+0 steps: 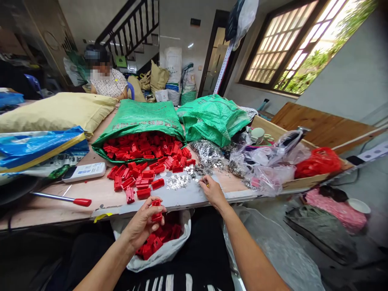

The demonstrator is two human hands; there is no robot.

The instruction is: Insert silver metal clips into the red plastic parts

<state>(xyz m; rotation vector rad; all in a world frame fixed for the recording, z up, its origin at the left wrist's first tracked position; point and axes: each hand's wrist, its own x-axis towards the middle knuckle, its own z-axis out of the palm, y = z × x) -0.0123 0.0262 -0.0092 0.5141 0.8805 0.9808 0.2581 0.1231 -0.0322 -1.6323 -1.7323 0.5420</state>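
Note:
My left hand grips a red plastic housing above the front edge of the table. Over small silvery metal pieces, the fingers of my right hand are pinched together. A yellowish bit and a thin dark tip show at those fingers, too small to name. Loose red housings lie on the table left of the metal pieces, spilling from an open green woven sack. Below my left hand, in my lap, a white bag holds more red housings.
A clear bag of metal pieces lies before a second green sack. To the right is a wooden tray with plastic bags. A red-tipped lever and a white device are left. Across the table sits a person.

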